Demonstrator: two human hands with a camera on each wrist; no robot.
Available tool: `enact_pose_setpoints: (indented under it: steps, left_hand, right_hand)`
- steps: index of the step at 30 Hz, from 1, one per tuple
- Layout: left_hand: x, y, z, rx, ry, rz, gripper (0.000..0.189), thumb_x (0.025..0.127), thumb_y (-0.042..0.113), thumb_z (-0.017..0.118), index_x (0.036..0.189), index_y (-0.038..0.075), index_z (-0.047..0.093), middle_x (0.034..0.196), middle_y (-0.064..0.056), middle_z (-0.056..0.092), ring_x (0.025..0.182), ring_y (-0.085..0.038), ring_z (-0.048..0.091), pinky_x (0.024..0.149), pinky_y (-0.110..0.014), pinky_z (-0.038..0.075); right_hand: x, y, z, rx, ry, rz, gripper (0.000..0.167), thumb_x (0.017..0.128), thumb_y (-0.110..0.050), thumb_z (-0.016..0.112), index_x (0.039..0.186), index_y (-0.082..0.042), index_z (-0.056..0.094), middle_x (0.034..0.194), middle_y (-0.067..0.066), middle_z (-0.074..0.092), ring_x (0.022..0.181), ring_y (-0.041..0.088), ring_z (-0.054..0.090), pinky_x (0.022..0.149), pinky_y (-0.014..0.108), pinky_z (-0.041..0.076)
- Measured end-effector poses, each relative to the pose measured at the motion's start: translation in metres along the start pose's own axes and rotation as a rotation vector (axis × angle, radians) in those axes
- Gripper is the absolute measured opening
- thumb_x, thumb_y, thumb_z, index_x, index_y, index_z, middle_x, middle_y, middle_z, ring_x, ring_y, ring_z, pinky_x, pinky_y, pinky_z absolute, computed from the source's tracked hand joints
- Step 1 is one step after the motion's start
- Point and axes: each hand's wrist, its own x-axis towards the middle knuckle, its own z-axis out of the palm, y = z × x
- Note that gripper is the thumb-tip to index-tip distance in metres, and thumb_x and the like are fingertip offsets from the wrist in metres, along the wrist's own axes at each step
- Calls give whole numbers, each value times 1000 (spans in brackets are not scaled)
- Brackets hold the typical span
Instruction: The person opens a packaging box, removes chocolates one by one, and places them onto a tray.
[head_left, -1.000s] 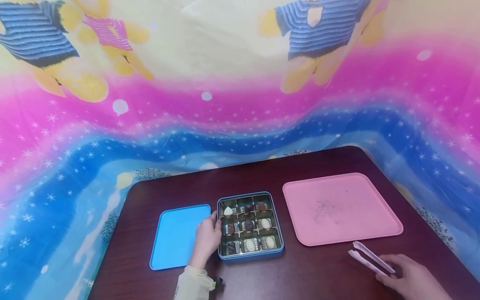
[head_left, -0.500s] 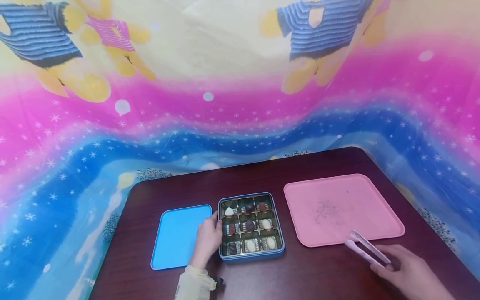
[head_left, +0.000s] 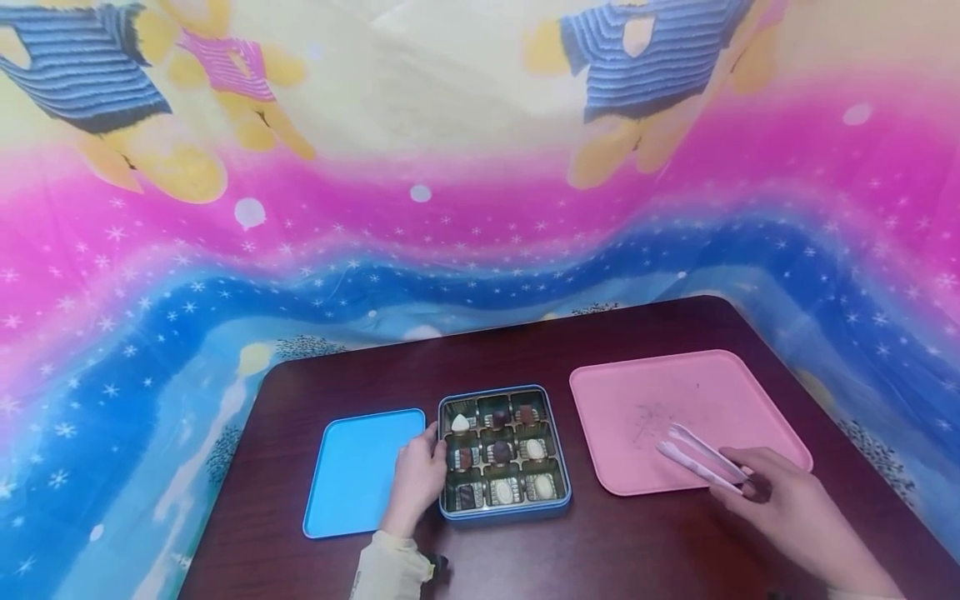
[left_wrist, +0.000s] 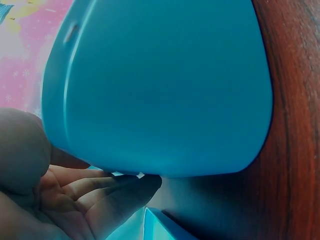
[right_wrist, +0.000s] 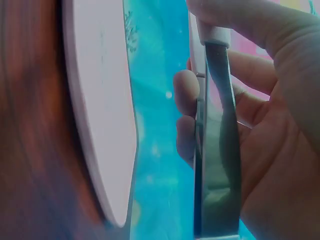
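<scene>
A blue square tin point(head_left: 506, 512) stands mid-table, its gold divided insert holding several chocolates point(head_left: 500, 452), dark, brown and white. My left hand point(head_left: 417, 477) rests against the tin's left side, fingers fairly straight along its wall, as the left wrist view shows. At the right, my right hand point(head_left: 787, 508) grips a pair of tongs point(right_wrist: 220, 135) with pale tips and a metal body. Those tips are spread apart with nothing between them. They hang over the near part of a pink tray point(head_left: 622, 400), which has dark marks on its surface.
A light blue lid point(head_left: 351, 471) lies left of the tin, partly behind the left hand. All stand on a dark reddish wooden table point(head_left: 510, 558). A printed cloth point(head_left: 450, 200) with bears and snowflakes hangs behind it.
My right hand has carried the tongs up and to the left, from the table in front of the pink tray to over it. The left hand stays at the tin.
</scene>
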Motion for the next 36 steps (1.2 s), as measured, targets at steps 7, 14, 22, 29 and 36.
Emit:
enact_pose_setpoints:
  steps: [7,14,22,29,36]
  left_hand:
    - [-1,1,0,20,9,15,40,101,6,56,137,-11,56,127,-28,65,111,-38,67,90,-55,56]
    - [-2,2,0,23,15,0,40,101,7,56,137,-10,56,126,-28,65,110,-38,67,89,-55,56]
    - [0,1,2,-3,16,-11,41,102,9,55,139,-10,55,128,-27,65,107,-35,68,85,-52,58]
    - [1,3,-1,-43,14,-22,41,102,9,56,138,-10,56,129,-26,64,115,-35,65,94,-53,55]
    - [0,0,2,-88,19,-28,40,102,8,56,137,-11,56,128,-26,65,117,-34,65,96,-51,55]
  right_hand:
    - [22,-16,10,-10,5,-98,46,71,-10,91,113,-13,72,90,-10,60,72,1,48,61,12,35]
    - [48,-33,16,-48,7,-164,47,69,-11,91,112,-10,72,90,-12,58,71,3,49,61,13,37]
    - [74,-52,21,-75,-47,-174,42,74,-18,90,112,-13,72,87,-12,57,74,6,50,63,22,43]
    - [92,-64,38,-35,-68,-221,43,74,-17,90,113,-9,73,86,-6,60,70,7,51,61,26,44]
    - [104,-73,61,-4,-151,-192,40,78,-19,87,114,-9,73,83,-5,57,68,9,51,58,25,44]
